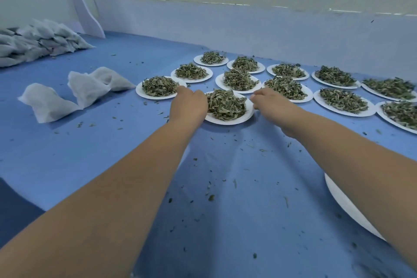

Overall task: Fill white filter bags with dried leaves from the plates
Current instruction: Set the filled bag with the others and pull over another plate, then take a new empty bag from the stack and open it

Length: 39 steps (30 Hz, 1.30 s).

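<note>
Blue cloth covers the tabletop [101, 153], dusted with leaf crumbs. At far left a pile [38, 40] of stuffed bags lies against the wall. Nearer, a few empty bags [76, 92] lie limp and crumpled, just left of the plates.

The left hand [188, 104] is at the left rim of the nearest plate [228, 119], back upward. Its fingers are hidden beneath it, so I cannot tell whether they grip the rim or only touch it. The leaves [225, 102] are heaped high on that plate, close to its edge. The right hand [270, 102] is at the right rim with fingers loosely curled and tips by the edge; whether they pinch it cannot be told either.

Behind and to the right, about a dozen more plates [347, 114] stand loaded, well apart from the bags. An empty plate [338, 201] shows at near right, half under the right forearm.

The step in hand looks like fetching the nearest plate before filling. To do it well, take both rims evenly and keep the plate level, moving slowly, since the heap is loose and would spill over a tilted edge. The plate looks thin and may bend, so support it from below rather than squeezing the rim. Set it near the empty bags, so the reach from leaves to bag mouth is short.
</note>
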{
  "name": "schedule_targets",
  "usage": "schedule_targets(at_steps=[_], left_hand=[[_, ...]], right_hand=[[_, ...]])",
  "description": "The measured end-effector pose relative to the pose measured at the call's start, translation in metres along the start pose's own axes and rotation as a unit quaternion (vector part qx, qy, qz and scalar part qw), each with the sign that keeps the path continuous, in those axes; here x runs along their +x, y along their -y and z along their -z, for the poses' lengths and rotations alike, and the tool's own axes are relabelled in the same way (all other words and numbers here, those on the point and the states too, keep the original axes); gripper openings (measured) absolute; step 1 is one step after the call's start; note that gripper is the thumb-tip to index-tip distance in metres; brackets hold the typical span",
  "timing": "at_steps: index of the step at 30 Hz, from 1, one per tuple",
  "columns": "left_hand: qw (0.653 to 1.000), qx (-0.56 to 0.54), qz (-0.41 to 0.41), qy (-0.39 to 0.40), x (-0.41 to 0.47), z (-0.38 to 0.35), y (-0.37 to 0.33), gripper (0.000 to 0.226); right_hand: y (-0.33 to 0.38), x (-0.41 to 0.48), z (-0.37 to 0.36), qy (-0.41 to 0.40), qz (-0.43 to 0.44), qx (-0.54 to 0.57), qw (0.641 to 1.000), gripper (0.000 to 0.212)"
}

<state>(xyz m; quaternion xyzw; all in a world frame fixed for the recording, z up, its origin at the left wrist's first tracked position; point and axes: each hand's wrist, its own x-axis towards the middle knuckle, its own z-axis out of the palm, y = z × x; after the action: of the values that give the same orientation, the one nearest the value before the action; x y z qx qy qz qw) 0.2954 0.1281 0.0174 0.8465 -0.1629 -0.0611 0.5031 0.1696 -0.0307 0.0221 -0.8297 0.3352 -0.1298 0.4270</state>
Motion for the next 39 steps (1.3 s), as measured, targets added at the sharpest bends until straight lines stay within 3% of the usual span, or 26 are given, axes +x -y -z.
schedule_targets(at_steps=[2,8,20,24,33,39], left_hand=[[1.0,-0.026,-0.005,0.003,-0.016,0.001,-0.004,0.01],[0.994,-0.022,-0.104,0.008,-0.069,-0.021,-0.021,0.012],[0.967,0.041,-0.226,0.113,-0.158,-0.083,-0.044,0.008],[0.956,0.071,-0.254,0.125,-0.168,-0.09,-0.043,0.006],[0.933,0.146,-0.301,0.132,-0.178,-0.095,-0.046,0.013],[0.89,0.137,-0.423,0.099,-0.208,-0.101,-0.07,0.018]], right_hand=[[-0.005,-0.016,0.015,-0.025,0.007,-0.003,1.0,0.039],[-0.04,-0.098,0.075,-0.086,-0.004,-0.033,0.996,0.02],[-0.116,-0.241,0.139,-0.218,-0.053,-0.104,0.969,0.031],[-0.129,-0.258,0.14,-0.229,-0.044,-0.14,0.962,0.023],[-0.143,-0.259,0.145,-0.234,-0.045,-0.204,0.949,0.032],[-0.141,-0.262,0.158,-0.251,-0.035,-0.209,0.944,0.037]])
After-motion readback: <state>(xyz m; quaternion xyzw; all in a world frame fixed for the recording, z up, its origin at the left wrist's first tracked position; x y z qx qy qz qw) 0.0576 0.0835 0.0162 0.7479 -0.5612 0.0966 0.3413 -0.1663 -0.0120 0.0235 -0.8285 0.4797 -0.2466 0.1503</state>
